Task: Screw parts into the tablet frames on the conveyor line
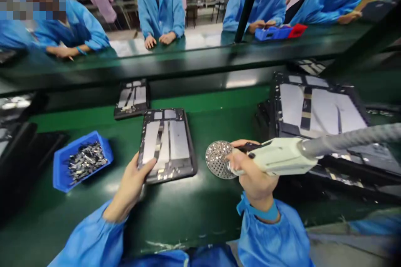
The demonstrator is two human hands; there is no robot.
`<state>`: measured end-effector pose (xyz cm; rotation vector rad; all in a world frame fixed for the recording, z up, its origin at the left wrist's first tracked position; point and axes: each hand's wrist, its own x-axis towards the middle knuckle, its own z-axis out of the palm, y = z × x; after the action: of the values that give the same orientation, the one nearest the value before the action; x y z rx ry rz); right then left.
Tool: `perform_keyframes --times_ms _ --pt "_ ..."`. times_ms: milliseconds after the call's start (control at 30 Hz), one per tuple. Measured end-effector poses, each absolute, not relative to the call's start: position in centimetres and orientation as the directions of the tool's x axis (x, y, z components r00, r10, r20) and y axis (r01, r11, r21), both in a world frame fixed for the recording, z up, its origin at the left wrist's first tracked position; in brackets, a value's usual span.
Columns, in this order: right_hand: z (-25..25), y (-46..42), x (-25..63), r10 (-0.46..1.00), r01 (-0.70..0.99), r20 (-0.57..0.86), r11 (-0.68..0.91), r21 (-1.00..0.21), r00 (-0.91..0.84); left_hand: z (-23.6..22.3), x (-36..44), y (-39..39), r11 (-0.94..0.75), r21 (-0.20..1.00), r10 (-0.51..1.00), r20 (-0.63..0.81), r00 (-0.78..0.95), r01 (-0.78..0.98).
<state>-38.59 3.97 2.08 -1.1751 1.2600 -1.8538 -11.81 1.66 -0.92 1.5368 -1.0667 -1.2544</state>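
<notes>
An opened tablet back frame [167, 144] with grey plates inside lies on the green belt in front of me. My left hand [133, 185] grips its near left corner, thumb on top. My right hand [252, 171] is closed round a cream electric screwdriver [278, 156] with a grey hose running off to the right. The tool's tip is over a round perforated screw dish [217, 158] just right of the frame.
A blue bin [79, 164] of small metal parts sits at the left. Another frame [131, 98] lies further back, and a stack of larger frames [319, 112] stands at the right. Several people in blue coats stand across a raised shelf [188, 62].
</notes>
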Motion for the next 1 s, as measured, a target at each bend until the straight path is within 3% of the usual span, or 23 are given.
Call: perform_keyframes --times_ms 100,200,267,333,400,500,1000 --pt "1.5 3.5 -38.9 -0.83 0.04 0.315 -0.374 -0.926 -0.461 -1.9 -10.0 6.8 -0.237 0.878 -0.971 -0.222 0.086 -0.417" --pt "1.3 3.4 -38.5 -0.821 0.032 0.318 -0.377 -0.926 -0.475 -1.6 -8.4 8.3 0.066 0.614 -0.986 -0.081 -0.146 -0.786" --pt "1.2 3.4 -38.3 -0.82 0.019 0.315 -0.368 -0.929 -0.478 -1.1 -7.8 8.2 0.273 0.385 -0.961 0.068 -0.268 -0.882" --pt "1.1 3.4 -38.2 -0.823 0.018 0.305 -0.357 -0.934 -0.479 -0.8 -8.1 8.0 0.425 0.255 -0.893 0.278 -0.355 -0.869" --pt "1.0 3.2 -38.1 -0.827 0.021 0.286 -0.337 -0.941 -0.484 -1.0 -9.2 7.8 0.599 0.234 -0.771 0.427 -0.473 -0.766" --pt "0.9 3.0 -38.0 -0.822 0.017 0.267 -0.318 -0.948 -0.503 -1.9 -10.9 7.6 0.782 0.253 -0.617 0.445 -0.649 -0.57" --pt "1.1 2.5 -37.5 -0.827 -0.03 0.269 -0.293 -0.956 -0.495 -2.9 -11.2 7.6 0.789 0.334 -0.614 0.444 -0.653 -0.515"
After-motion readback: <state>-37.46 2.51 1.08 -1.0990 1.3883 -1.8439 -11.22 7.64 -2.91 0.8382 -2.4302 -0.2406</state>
